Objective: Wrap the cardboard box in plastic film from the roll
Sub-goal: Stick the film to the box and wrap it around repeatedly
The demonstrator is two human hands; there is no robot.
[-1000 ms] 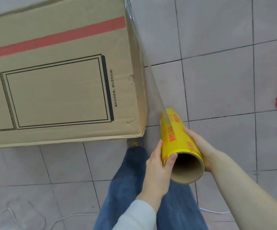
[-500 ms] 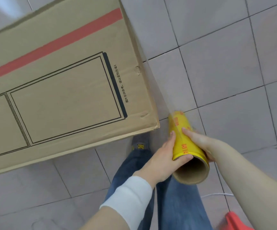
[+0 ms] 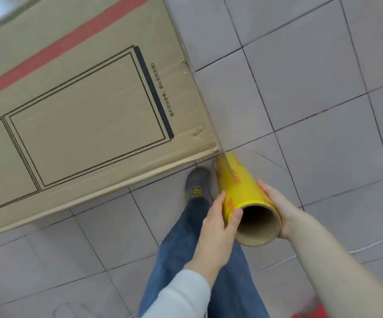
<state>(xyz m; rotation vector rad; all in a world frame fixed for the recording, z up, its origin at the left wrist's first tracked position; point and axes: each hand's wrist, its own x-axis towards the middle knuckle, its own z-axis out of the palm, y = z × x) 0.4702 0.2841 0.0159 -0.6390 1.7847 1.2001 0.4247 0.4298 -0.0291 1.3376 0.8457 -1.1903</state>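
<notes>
while beside box [image 3: 82, 111] — roll [image 3: 243, 187] between left hand [image 3: 218, 228], right hand [image 3: 277, 207]

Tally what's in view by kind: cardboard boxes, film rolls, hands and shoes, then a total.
cardboard box: 1
film roll: 1
hands: 2, the left hand and the right hand, both holding the film roll
shoe: 1
Total: 5

even, soft daylight; faint shadows; wide-angle bend + blur at edges

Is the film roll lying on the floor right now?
No, the left hand and right hand hold the roll above the floor.
</notes>
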